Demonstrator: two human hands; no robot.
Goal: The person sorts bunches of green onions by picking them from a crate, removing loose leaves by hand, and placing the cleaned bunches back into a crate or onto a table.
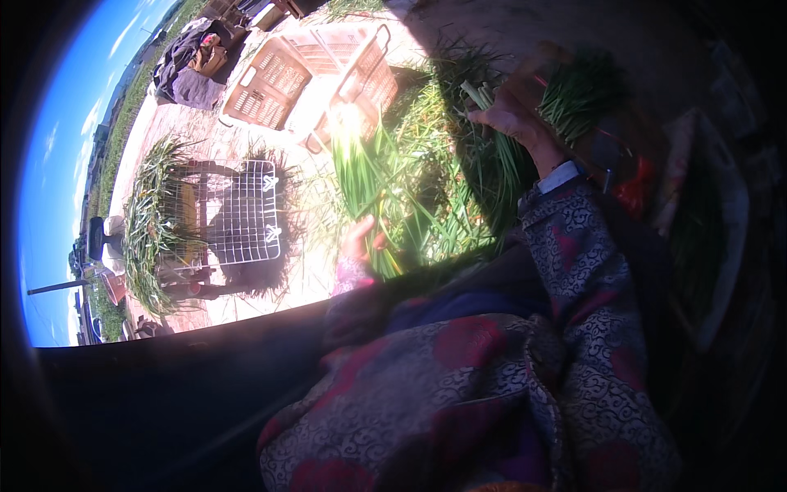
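Note:
My right hand (pixel 510 120) is closed around a bunch of long, thin greens that look like chives (pixel 502 160). Their pale cut stems poke out past the fingers toward the upper left, and the dark leaves hang below the hand in shade. My left hand (pixel 357 239), lower and to the left in bright sun, has its fingers curled against a spray of bright green leaves (pixel 361 176). Some of these leaves run down past the fingertips. Between both hands lies a heap of loose green and yellowed leaves (pixel 430 135).
A pale plastic crate (pixel 266 86) stands beyond the heap. Left of it is a white wire rack (pixel 242 209) with cut grass draped over its side. Dark clothing (pixel 193 70) lies at the far left. Another bunch of greens (pixel 580 94) rests to the right, near a red object (pixel 635 190).

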